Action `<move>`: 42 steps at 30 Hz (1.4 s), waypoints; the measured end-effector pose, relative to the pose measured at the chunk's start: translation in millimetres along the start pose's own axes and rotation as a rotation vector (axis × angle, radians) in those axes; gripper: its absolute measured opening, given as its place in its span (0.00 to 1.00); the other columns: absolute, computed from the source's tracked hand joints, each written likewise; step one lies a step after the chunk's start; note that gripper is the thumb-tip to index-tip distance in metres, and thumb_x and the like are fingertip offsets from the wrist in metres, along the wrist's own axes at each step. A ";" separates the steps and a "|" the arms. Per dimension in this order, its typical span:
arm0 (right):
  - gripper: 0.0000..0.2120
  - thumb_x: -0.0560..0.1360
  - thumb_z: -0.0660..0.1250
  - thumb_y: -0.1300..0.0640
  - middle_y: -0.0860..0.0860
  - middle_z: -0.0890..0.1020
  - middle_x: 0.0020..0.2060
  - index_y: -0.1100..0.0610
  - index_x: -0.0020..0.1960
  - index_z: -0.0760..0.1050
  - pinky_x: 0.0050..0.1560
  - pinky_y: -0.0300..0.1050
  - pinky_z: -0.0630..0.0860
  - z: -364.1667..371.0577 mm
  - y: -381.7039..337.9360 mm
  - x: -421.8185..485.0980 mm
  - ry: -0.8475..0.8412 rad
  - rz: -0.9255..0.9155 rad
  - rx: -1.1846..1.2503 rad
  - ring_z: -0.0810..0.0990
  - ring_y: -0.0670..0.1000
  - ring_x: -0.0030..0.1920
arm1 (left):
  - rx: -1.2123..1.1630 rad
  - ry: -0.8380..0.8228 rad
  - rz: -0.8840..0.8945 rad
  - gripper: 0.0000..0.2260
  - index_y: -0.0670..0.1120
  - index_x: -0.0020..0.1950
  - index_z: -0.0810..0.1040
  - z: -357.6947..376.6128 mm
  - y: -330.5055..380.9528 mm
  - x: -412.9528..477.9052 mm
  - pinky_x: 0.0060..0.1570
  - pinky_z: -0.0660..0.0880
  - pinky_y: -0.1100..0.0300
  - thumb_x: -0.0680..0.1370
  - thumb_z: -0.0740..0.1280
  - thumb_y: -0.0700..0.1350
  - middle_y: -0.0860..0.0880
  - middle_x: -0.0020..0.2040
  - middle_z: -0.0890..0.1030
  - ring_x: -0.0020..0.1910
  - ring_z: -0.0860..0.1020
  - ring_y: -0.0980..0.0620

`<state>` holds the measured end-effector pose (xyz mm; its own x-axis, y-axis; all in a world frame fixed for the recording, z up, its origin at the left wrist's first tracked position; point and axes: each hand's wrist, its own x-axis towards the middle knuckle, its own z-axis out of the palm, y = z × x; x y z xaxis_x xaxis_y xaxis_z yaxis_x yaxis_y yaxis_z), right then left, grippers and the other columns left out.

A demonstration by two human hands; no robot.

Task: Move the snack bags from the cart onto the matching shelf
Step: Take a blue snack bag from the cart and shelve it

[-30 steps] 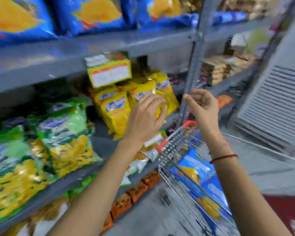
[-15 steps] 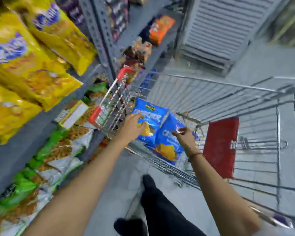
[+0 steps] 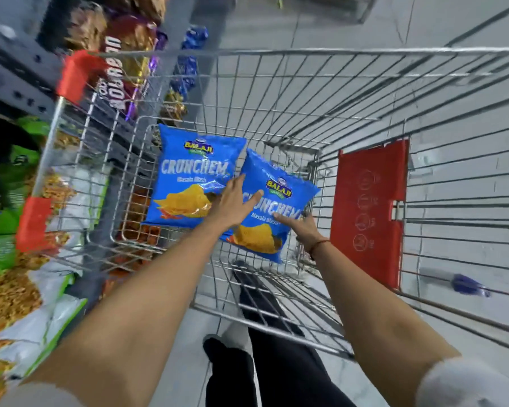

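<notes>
Bags: two blue ones lie in the cart [image 3: 276, 83], the left bag [image 3: 188, 177] beside the right bag [image 3: 279, 207]. Left hand [image 3: 232, 201], fingers spread, covers where they meet. Right hand [image 3: 303, 227] touches the right bag's edge; its grip is hidden. Shelf [image 3: 9, 69] packets are blurred.

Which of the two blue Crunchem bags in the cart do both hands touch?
The right-hand blue bag, tilted and overlapping the other: left hand on its left edge, right hand at its right. The left bag lies flat.
</notes>
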<state>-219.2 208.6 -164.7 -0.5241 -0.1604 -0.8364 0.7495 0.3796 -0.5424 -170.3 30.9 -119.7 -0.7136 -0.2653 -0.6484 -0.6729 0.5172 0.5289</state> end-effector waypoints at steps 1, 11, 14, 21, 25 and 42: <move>0.25 0.67 0.77 0.59 0.51 0.80 0.55 0.60 0.61 0.72 0.42 0.42 0.75 -0.5 4.5 8.5 0.001 0.011 0.000 0.80 0.53 0.53 | 0.005 -0.019 -0.009 0.34 0.46 0.76 0.47 5.5 -2.7 8.3 0.71 0.57 0.44 0.78 0.57 0.59 0.42 0.78 0.50 0.75 0.54 0.42; 0.24 0.64 0.79 0.61 0.55 0.84 0.53 0.60 0.58 0.78 0.56 0.54 0.79 7.7 14.3 39.4 -0.018 -0.060 0.076 0.84 0.56 0.53 | -0.253 -0.093 -0.311 0.28 0.46 0.75 0.52 19.5 -15.1 44.9 0.58 0.65 0.50 0.78 0.56 0.52 0.37 0.71 0.64 0.65 0.68 0.36; 0.26 0.64 0.79 0.62 0.57 0.85 0.52 0.64 0.60 0.76 0.50 0.48 0.80 2.8 -6.3 26.6 -0.024 -0.096 0.056 0.86 0.52 0.47 | -0.466 -0.090 -0.343 0.31 0.46 0.70 0.62 9.1 -15.6 42.6 0.61 0.68 0.46 0.69 0.59 0.57 0.39 0.65 0.71 0.59 0.71 0.38; 0.11 0.69 0.74 0.67 0.51 0.83 0.44 0.55 0.46 0.76 0.39 0.38 0.82 -9.5 -64.3 -23.7 -0.064 -0.254 0.068 0.84 0.41 0.33 | -0.674 -0.059 -0.116 0.08 0.45 0.55 0.69 -31.8 5.8 -14.9 0.47 0.72 0.62 0.77 0.63 0.39 0.48 0.50 0.74 0.49 0.74 0.50; 0.09 0.70 0.73 0.65 0.58 0.85 0.47 0.62 0.50 0.80 0.46 0.48 0.80 -6.7 -101.5 -67.2 -0.119 -0.365 0.155 0.86 0.50 0.40 | -0.805 0.070 0.079 0.21 0.46 0.57 0.73 -62.7 20.9 -54.9 0.42 0.78 0.70 0.67 0.75 0.36 0.53 0.49 0.80 0.46 0.80 0.56; 0.18 0.61 0.79 0.57 0.52 0.87 0.41 0.59 0.50 0.81 0.42 0.46 0.81 121.2 -272.8 -327.1 -0.524 -0.989 0.265 0.85 0.52 0.41 | -0.808 0.726 0.614 0.56 0.44 0.71 0.60 -267.5 63.4 -308.4 0.50 0.78 0.64 0.49 0.81 0.59 0.50 0.60 0.78 0.51 0.80 0.59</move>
<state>-203.2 47.1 247.3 -0.7445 -0.6642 0.0683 0.1979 -0.3172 -0.9275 -45.1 -72.2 260.2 -0.7218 -0.6777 0.1404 0.0659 0.1346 0.9887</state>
